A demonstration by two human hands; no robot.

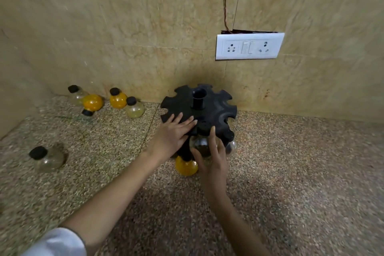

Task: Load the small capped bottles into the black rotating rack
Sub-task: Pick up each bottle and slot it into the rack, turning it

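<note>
Right now our right hand (212, 160) has its grip wrapped round a clear bottle (202, 145), thumb on one side and fingers on the other. That bottle hangs at the near edge of the black rack (216, 108). Our left hand (172, 135) lies flat on the rack top, fingers straight. An orange bottle (186, 166) shows below, and a second clear bottle (231, 146) hangs at right. Four loose bottles (118, 98) cluster by the wall (145, 27). A lone bottle (46, 157) sits well apart at left on the table (301, 172).
</note>
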